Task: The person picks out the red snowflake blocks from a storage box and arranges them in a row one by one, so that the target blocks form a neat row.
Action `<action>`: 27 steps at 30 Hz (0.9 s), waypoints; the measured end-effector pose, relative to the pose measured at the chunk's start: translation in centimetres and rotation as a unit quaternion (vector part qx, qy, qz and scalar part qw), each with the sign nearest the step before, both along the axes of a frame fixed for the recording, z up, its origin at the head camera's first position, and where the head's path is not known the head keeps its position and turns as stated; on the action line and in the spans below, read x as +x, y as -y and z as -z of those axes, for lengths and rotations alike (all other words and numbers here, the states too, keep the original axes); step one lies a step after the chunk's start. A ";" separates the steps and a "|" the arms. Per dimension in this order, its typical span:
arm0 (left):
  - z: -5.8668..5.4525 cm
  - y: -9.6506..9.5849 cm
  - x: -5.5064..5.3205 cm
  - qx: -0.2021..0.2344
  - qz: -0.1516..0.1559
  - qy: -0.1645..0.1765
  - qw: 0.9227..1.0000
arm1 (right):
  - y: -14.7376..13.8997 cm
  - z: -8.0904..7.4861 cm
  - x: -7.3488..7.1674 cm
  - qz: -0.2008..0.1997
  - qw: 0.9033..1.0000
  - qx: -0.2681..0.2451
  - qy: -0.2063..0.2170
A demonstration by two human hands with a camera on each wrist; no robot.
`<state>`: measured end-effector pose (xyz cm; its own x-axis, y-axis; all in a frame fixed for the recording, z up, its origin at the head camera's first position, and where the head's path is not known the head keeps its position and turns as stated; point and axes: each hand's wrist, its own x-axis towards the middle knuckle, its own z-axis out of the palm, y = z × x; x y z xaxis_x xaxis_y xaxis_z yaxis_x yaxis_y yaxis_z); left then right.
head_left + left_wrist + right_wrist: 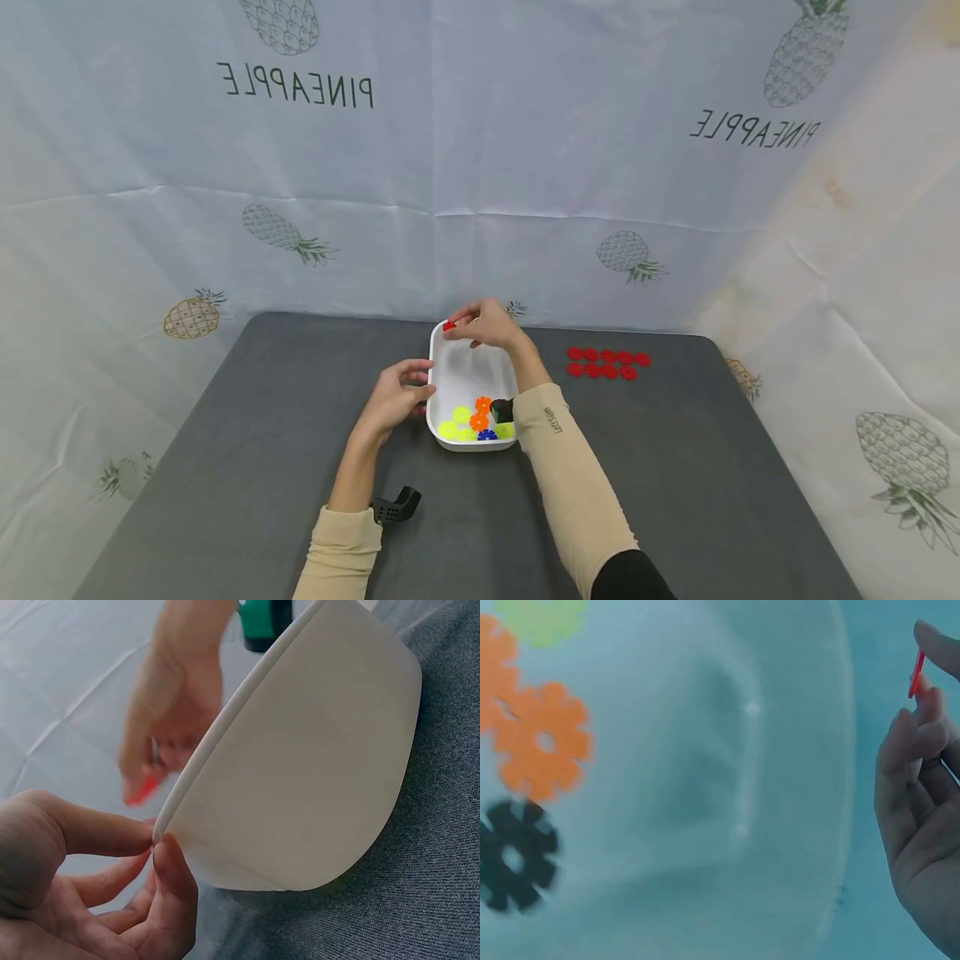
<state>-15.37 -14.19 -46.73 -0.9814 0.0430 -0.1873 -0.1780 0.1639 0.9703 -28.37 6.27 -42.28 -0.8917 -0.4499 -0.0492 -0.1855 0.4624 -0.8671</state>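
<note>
My left hand (393, 395) pinches the rim of a white plastic tray (455, 367) between thumb and finger, at its left side. In the left wrist view that tray's outer wall (300, 765) stands tilted above the grey cloth. Over the tray's far end, my right hand (489, 323) holds a small red notched disc (916, 673) between thumb and fingertips. At the tray's near end lie several yellow-green notched discs (461, 414), orange ones (478, 422) and a blue one (487, 435).
Several red notched discs (609, 357) lie in two rows on the grey tabletop (675, 467), right of the tray. A pale curtain (480, 150) printed with pineapples hangs behind the table. Both wrists wear black straps (397, 506).
</note>
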 end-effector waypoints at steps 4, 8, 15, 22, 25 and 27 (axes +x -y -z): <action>0.0 0.0 0.1 0.002 -0.003 -0.001 1.000 | -2.2 -2.3 -0.1 -0.003 0.999 -0.018 -0.041; 0.0 0.0 0.1 0.007 -0.005 -0.003 1.000 | -5.0 -3.5 -0.2 0.009 0.998 -0.028 -0.063; 0.0 0.0 0.1 0.007 -0.003 -0.002 1.000 | -11.8 -3.7 0.4 0.047 0.996 0.002 -0.073; -0.1 0.0 0.1 0.003 -0.003 -0.001 1.000 | -20.1 -2.7 1.8 0.076 0.993 0.061 -0.072; -0.1 -0.1 0.1 0.003 -0.003 -0.002 1.000 | -23.5 -1.8 2.6 0.085 0.990 0.093 -0.067; -0.1 -0.1 0.1 0.001 -0.003 -0.004 1.000 | -25.6 -1.0 3.0 0.093 0.987 0.115 -0.061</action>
